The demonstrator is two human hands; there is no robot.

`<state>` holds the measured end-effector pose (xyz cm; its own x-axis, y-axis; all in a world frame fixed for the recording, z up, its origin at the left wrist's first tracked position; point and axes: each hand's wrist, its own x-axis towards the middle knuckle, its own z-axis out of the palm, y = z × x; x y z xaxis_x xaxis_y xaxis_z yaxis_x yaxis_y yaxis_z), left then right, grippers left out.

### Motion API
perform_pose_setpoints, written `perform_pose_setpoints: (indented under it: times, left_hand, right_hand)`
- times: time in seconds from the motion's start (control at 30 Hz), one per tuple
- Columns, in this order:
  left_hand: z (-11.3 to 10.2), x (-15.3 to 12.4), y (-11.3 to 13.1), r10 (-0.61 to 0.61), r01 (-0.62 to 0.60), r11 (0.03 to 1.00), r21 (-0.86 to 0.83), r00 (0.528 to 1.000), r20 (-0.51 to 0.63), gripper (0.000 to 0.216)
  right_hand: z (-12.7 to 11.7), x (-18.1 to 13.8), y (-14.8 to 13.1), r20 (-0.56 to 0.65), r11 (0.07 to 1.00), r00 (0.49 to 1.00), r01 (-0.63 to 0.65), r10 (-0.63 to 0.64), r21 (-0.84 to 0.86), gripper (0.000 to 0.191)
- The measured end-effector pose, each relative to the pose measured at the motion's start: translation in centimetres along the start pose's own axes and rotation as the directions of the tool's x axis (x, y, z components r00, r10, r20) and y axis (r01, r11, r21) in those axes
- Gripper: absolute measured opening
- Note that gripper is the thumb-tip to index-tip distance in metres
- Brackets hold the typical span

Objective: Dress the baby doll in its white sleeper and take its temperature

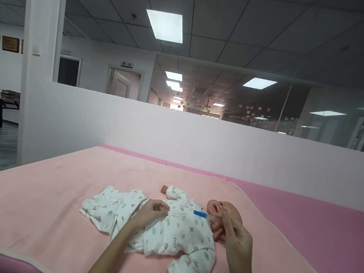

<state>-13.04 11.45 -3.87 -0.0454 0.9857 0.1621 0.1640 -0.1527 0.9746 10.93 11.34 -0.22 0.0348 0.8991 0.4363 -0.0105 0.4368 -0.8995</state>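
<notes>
Doll (176, 230) in a printed white romper lies on its back on the pink blanket (60, 192), head toward the low white partition (201, 143).

Left hand (151, 213) rests on the doll's chest with fingers curled together on the cloth; whether it pinches the cloth cannot be told.

Right hand (236, 244) is at the doll's head, fingertips on cheek and chin, hiding the neck; a firm grip cannot be confirmed.

A small blue piece (200, 213) at the doll's collar is too small to identify.
</notes>
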Motion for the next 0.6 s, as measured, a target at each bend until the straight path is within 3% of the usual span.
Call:
perform_pose_setpoints:
  times: [0.07, 0.2, 0.3, 0.4, 0.5, 0.53, 0.6]
  left_hand:
    - [0.0, -0.1, 0.1, 0.002, -0.002, 1.0, -0.002, 1.0, 0.003, 0.029]
    - [0.1, 0.1, -0.1, -0.007, 0.007, 1.0, 0.018, 1.0, 0.002, 0.029]
    - [0.0, 0.2, -0.4, -0.007, 0.008, 0.999, 0.052, 1.0, -0.016, 0.029]
    - [0.4, 0.3, 0.0, 0.05, -0.02, 0.977, 0.213, 0.989, -0.138, 0.026]
    - [2.3, 0.5, 1.2, 0.191, -0.032, 0.911, 0.412, 0.916, -0.352, 0.024]
    - [3.4, 0.6, 1.7, 0.243, -0.059, 0.898, 0.437, 0.893, -0.378, 0.025]
    - [6.0, 1.2, 2.5, 0.351, -0.172, 0.863, 0.476, 0.88, -0.32, 0.024]
  right_hand:
    - [-3.0, -1.9, 2.3, -0.062, 0.993, 0.998, -0.012, 0.005, -0.119, 0.04]
    - [-9.0, -4.8, 7.1, -0.189, 0.952, 0.97, -0.195, 0.151, -0.237, 0.051]
    - [-11.6, -5.2, 9.0, -0.239, 0.804, 0.965, -0.227, 0.108, -0.549, 0.045]
    - [-12.3, -4.7, 9.7, -0.117, 0.615, 0.993, -0.1, 0.012, -0.782, 0.039]
    - [-11.6, -4.4, 9.8, 0.044, 0.533, 0.993, 0.097, -0.111, -0.84, 0.036]
    - [-11.2, -4.1, 9.7, 0.073, 0.511, 0.986, 0.141, -0.15, -0.848, 0.034]
    - [-9.6, -3.2, 9.0, 0.065, 0.491, 0.97, 0.175, -0.232, -0.854, 0.03]
